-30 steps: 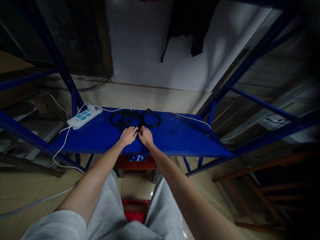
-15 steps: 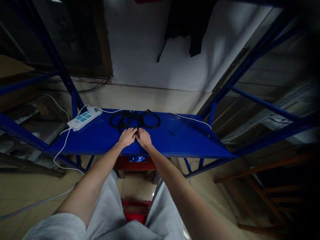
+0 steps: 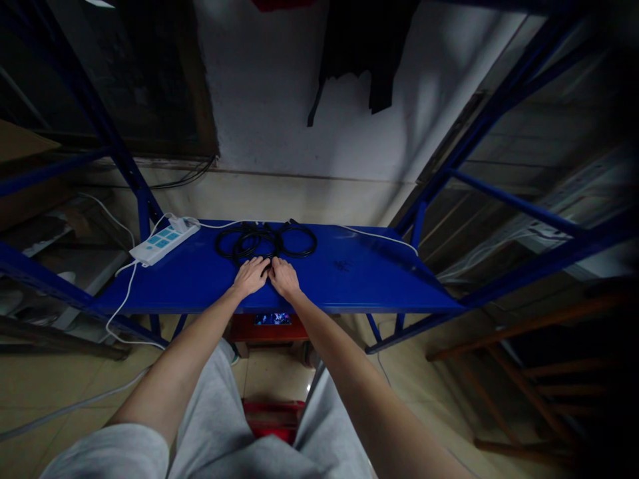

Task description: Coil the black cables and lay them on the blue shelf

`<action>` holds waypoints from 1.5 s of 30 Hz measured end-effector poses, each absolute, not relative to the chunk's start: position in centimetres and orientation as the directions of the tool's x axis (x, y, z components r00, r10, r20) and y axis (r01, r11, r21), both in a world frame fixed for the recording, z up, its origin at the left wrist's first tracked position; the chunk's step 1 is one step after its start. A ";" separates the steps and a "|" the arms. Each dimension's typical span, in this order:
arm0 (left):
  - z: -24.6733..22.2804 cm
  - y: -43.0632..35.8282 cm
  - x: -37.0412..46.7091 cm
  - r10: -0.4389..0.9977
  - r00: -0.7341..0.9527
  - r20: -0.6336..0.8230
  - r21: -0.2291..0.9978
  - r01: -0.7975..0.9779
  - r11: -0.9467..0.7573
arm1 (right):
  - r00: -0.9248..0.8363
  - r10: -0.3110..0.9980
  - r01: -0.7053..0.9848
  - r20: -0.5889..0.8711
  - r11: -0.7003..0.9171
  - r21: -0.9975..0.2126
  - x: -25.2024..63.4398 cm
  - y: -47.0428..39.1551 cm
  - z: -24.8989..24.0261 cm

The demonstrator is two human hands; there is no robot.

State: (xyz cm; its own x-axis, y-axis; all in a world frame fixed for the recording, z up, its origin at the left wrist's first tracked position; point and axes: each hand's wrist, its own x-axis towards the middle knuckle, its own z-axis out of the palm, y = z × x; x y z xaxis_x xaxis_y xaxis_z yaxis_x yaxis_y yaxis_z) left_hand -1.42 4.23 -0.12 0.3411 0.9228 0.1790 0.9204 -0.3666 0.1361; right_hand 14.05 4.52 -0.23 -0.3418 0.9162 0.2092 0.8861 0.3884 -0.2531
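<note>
Both hands are in close together at the middle of the blue shelf (image 3: 369,279), right at the near side of the looped black cables (image 3: 277,247). The left hand (image 3: 251,276) lies palm down, its fingers bent and narrow, tips pointing to the far side. The right hand (image 3: 285,277) mirrors it, fingers curled inward, the two sets of fingertips almost meeting. A dark bit shows between them, likely cable, but the backs of the hands cover the grip, so whether either has closed on it cannot be told.

The loops spread left and right just beyond the fingers, overlapping on the left, one rounder ring on the right. Good handling here would seem to call for light fingertip work: one hand steadying the cable against the shelf, the other working it gently, no tugging where the loops cross, or they may snag. The white cord (image 3: 377,234) runs along the far edge, and the power strip (image 3: 162,243) sits at the left; best to leave both undisturbed.
</note>
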 end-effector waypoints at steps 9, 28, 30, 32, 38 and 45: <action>-0.2 4.3 -1.4 0.919 0.351 0.180 0.112 0.921 -0.373 | -0.340 0.918 0.890 0.204 0.385 -0.246 13.9 4.2 0.2; -0.1 4.3 -1.4 0.922 0.347 0.170 0.126 0.921 -0.370 | -0.320 0.927 0.898 0.194 0.362 -0.251 13.8 4.3 0.1; -0.1 4.3 -1.4 0.924 0.343 0.167 0.129 0.922 -0.365 | -0.326 0.925 0.894 0.196 0.369 -0.255 13.8 4.3 0.1; -0.1 4.3 -1.5 0.924 0.342 0.168 0.130 0.922 -0.365 | -0.333 0.923 0.890 0.193 0.375 -0.258 13.8 4.4 0.1; -0.2 4.4 -1.4 0.918 0.353 0.181 0.123 0.918 -0.378 | -0.338 0.923 0.895 0.183 0.376 -0.241 13.9 4.3 0.2; -0.3 4.4 -1.5 0.918 0.351 0.182 0.112 0.921 -0.374 | -0.335 0.922 0.899 0.192 0.374 -0.227 13.8 4.5 -0.1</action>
State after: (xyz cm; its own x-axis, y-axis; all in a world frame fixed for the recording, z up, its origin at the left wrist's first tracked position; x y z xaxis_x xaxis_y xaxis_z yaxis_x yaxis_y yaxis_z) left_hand -1.45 4.45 -0.30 0.3509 0.9185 0.1823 0.9206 -0.3740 0.1120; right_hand 13.84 4.49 -0.12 -0.3355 0.9224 0.1915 0.8991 0.3742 -0.2271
